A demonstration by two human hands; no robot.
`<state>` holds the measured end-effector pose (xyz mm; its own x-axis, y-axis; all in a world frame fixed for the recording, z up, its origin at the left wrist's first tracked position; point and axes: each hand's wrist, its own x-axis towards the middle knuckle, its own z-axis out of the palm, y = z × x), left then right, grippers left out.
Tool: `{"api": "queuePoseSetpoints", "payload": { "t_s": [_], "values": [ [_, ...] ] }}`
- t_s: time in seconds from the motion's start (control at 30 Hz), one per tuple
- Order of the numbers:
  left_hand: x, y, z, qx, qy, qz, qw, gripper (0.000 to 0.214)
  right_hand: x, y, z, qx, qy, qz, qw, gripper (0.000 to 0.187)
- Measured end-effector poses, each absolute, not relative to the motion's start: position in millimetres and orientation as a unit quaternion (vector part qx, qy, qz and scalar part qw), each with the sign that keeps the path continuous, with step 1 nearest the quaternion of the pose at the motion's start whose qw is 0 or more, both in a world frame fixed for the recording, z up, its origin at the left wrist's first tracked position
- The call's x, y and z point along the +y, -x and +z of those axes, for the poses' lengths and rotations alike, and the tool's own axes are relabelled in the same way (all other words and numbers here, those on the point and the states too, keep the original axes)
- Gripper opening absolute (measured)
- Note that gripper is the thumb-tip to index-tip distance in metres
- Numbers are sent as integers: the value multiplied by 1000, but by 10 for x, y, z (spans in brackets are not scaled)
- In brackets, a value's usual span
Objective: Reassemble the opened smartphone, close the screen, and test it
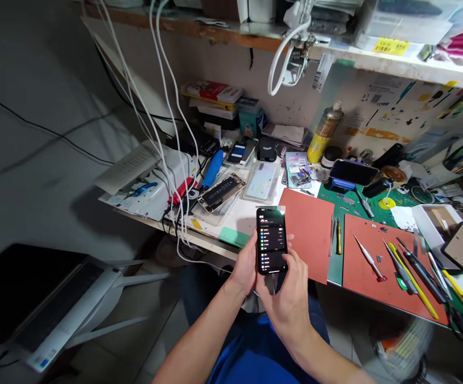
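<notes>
A black smartphone (272,242) with a lit settings-style list on its dark screen is held upright above my lap, at the table's front edge. My left hand (246,264) is closed around its left side and back, with fingertips showing past the right edge. My right hand (291,288) is at the lower right, a fingertip touching the screen near its right edge and the thumb by the bottom edge. The thumb and fingers of that hand are apart. Below the phone a pale cable shows partly between my hands; whether it is plugged in is hidden.
An opened phone (221,192) and a pale-backed phone (262,180) lie behind. On the right, red mats (307,234) carry tweezers, a screwdriver (369,257) and scissors (461,322). White cables (171,133) hang at left. A laptop (55,314) sits lower left.
</notes>
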<state>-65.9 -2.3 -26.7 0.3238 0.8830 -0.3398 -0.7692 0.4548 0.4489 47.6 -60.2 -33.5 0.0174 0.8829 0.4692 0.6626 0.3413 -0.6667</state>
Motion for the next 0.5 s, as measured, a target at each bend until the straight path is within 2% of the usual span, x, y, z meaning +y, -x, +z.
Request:
{"api": "queuePoseSetpoints", "payload": {
  "t_s": [0.33,0.5],
  "values": [
    [791,947,-196,363,-159,572,718,44,357,-158,-311,-682,585,142,415,53],
    [1060,1043,-163,391,-176,579,694,42,753,-5,-234,-686,613,151,360,51]
  ]
}}
